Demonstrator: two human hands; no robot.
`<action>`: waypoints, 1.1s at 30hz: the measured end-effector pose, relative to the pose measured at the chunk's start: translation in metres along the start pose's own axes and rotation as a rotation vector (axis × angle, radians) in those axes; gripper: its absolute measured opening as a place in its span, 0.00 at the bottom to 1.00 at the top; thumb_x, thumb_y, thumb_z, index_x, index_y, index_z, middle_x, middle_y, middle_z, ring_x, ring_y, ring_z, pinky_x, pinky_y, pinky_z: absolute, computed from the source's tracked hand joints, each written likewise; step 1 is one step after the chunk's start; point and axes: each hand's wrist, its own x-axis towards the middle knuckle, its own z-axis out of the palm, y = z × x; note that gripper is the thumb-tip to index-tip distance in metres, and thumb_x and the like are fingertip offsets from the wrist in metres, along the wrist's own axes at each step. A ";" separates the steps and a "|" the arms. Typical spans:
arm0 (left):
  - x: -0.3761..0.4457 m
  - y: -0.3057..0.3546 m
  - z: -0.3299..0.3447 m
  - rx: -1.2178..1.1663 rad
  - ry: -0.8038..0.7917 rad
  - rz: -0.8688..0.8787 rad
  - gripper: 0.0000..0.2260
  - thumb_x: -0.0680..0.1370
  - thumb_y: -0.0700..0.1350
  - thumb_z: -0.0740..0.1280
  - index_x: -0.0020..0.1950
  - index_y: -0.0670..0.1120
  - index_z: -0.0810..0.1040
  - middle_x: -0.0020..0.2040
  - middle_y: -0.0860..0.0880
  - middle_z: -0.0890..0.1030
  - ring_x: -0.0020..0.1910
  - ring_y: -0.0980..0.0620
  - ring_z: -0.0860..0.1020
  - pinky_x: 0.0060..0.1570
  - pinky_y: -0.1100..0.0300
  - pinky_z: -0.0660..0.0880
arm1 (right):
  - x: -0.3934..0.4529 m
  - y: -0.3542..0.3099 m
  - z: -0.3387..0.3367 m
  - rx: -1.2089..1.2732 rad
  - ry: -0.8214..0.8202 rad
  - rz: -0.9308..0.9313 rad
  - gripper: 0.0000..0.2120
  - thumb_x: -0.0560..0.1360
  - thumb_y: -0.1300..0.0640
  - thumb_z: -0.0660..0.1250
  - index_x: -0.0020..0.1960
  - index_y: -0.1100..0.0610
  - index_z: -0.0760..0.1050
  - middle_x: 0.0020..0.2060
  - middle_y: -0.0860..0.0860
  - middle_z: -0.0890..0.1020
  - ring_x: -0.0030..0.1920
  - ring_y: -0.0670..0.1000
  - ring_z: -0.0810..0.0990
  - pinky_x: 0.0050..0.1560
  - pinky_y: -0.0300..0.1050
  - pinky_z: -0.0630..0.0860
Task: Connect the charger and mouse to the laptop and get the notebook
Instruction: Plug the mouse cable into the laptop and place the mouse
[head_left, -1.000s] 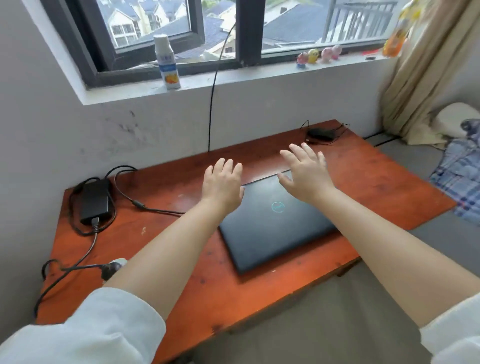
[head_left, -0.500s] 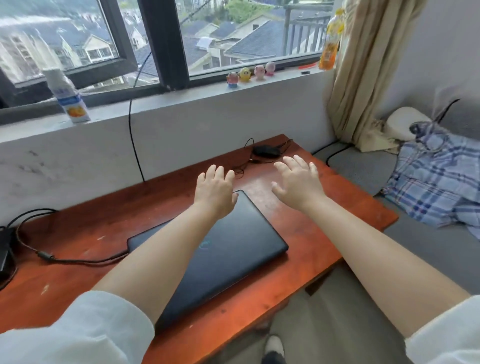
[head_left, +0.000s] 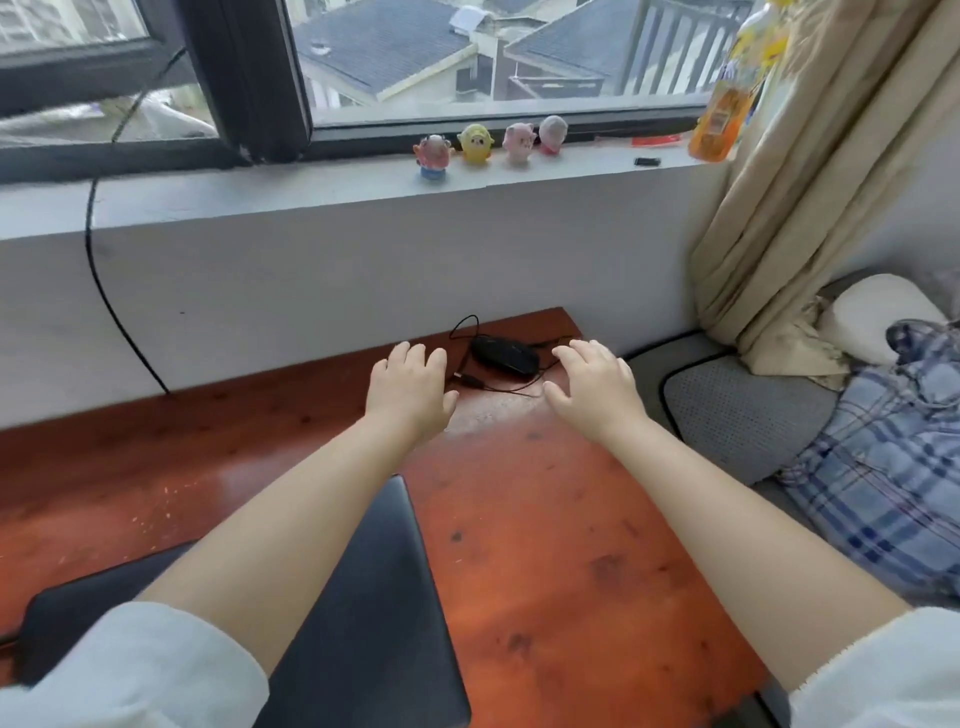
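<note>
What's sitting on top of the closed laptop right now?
Nothing rests on the visible laptop lid. The left forearm crosses in front of it, hiding part of the lid, so that strip cannot be checked.

The table (head_left: 545, 545) is reddish wood, glossy with dark specks and a pale scuffed patch. The laptop (head_left: 374, 597) lid looks smooth and matt black. The mouse (head_left: 504, 354) is shiny black plastic. The cushion (head_left: 737, 410) is coarse grey woven cloth; the plaid fabric (head_left: 883, 467) is soft cotton-like cloth.
</note>
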 end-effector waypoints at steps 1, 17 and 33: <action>0.007 0.003 0.004 -0.001 -0.010 -0.023 0.22 0.78 0.52 0.59 0.68 0.42 0.63 0.69 0.42 0.68 0.71 0.43 0.60 0.65 0.50 0.65 | 0.010 0.009 0.006 0.002 -0.025 -0.009 0.20 0.76 0.54 0.60 0.66 0.59 0.67 0.67 0.56 0.70 0.70 0.56 0.61 0.69 0.54 0.59; 0.046 0.085 0.092 -0.095 -0.181 -0.545 0.21 0.78 0.51 0.58 0.67 0.43 0.64 0.68 0.42 0.68 0.69 0.44 0.62 0.66 0.49 0.64 | 0.157 0.112 0.078 0.039 -0.280 -0.413 0.19 0.76 0.54 0.60 0.65 0.58 0.68 0.65 0.55 0.73 0.67 0.56 0.67 0.65 0.52 0.66; 0.025 0.082 0.184 -0.319 0.057 -0.683 0.25 0.79 0.54 0.53 0.74 0.48 0.54 0.77 0.48 0.51 0.76 0.52 0.47 0.73 0.58 0.41 | 0.191 0.066 0.140 -0.172 -0.261 -0.593 0.36 0.69 0.38 0.66 0.70 0.52 0.59 0.73 0.60 0.59 0.72 0.62 0.56 0.69 0.62 0.55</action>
